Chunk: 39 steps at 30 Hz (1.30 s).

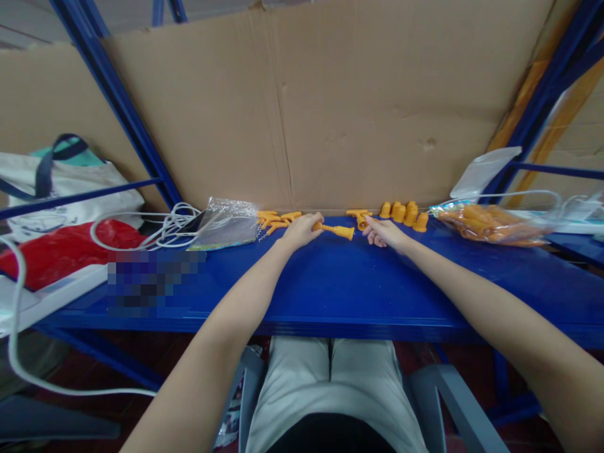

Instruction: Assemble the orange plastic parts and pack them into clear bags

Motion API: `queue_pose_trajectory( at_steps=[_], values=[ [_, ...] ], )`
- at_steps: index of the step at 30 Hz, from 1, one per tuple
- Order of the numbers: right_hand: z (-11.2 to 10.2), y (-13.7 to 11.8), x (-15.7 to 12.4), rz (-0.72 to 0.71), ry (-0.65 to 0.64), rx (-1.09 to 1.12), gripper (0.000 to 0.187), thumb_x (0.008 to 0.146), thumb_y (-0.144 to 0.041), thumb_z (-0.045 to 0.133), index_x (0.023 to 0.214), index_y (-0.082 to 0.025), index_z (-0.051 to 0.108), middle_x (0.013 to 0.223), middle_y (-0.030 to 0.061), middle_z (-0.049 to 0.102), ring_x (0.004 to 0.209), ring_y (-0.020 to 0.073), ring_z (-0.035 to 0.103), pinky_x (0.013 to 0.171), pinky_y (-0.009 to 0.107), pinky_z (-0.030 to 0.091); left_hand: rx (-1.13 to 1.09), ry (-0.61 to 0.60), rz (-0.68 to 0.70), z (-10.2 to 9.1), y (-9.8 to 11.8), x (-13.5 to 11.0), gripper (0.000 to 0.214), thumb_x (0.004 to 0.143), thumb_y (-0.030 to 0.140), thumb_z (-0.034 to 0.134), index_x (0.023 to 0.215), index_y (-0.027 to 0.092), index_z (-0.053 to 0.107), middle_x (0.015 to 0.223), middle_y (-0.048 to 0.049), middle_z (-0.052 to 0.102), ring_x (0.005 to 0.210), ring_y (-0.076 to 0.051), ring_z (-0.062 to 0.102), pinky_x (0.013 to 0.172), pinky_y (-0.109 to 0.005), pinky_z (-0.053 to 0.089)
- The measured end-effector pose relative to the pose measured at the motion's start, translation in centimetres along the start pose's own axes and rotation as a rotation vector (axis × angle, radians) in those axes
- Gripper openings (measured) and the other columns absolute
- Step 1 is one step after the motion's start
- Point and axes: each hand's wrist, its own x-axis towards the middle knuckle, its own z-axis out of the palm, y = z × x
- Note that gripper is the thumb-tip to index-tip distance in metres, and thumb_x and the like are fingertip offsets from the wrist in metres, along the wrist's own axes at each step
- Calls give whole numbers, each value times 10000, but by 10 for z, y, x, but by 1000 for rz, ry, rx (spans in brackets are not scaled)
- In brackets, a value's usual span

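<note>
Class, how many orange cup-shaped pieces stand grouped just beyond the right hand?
At least 5 cup-shaped pieces, near the cardboard beyond the right hand: one at the left, one nearest at the right, others between. They overlap, so some may be hidden.

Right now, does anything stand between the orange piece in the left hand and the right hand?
Nothing visible stands between the held piece and the right hand; a T-shaped piece sits by that hand.
</note>
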Motion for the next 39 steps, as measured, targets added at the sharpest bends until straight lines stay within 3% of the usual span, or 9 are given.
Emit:
queue_pose_trajectory(
  at_steps=[5,8,12,18,23,27,30,33,39],
  values=[
    [-20,7,3,-109,130,-268,444,986,-381,379,655,-162,578,509,31,560,416,109,471,479,240,407,115,8,-54,-16,-23,18,307,837,52,462,1063,181,625,1075,-100,634,990,-209,623,841,-297,471],
    [-33,10,6,-173,199,-525,455,965,-378,387,633,-166,614,598,86,627,626,199,625,666,311,482,217,-109,-41,-23,-26,45,302,826,56,483,1046,179,649,1093,-103,641,972,-203,635,821,-279,469],
    [-40,12,6,-177,223,-733,366,940,-349,406,809,-169,696,759,130,694,845,290,672,757,370,482,259,-330,-58,-22,-5,83,295,755,57,578,1006,171,684,1033,-90,693,985,-210,644,803,-253,466],
    [-34,10,2,-174,199,-843,314,918,-313,432,840,-177,704,832,135,718,881,300,675,751,364,485,198,-451,-127,2,45,114,334,761,33,571,1046,142,707,1099,-139,708,1054,-241,658,851,-279,494],
    [-31,5,0,-230,120,-851,288,913,-313,466,740,-201,667,706,102,691,838,285,670,727,338,493,26,-410,-152,40,56,125,364,723,62,664,1079,129,699,1134,-140,698,1100,-259,644,920,-268,485],
    [-30,3,-1,-232,93,-814,265,903,-304,496,709,-204,647,624,85,651,798,274,662,692,313,485,-134,-256,-222,68,50,126,559,741,111,674,1290,110,570,1286,-165,610,1151,-248,609,981,-285,460],
    [-31,1,-1,-227,105,-801,264,903,-296,496,715,-199,654,654,90,657,800,272,658,702,324,474,-180,-133,-258,74,41,125,532,795,75,579,1324,106,539,1317,-169,589,1186,-237,583,1016,-308,444],
    [-35,-3,-3,-205,201,-850,256,905,-308,487,779,-196,679,761,111,681,854,285,653,725,344,471,-166,-92,-306,64,26,125,457,787,52,544,1234,119,619,1252,-148,639,1155,-240,601,993,-317,464],
    [-61,-13,-12,-190,522,-1005,297,902,-265,424,983,-129,675,1038,182,669,986,302,608,786,357,457,-48,-224,-350,18,-23,115,338,737,56,532,996,126,739,1088,-128,723,1033,-225,657,908,-293,497]
  ],
)
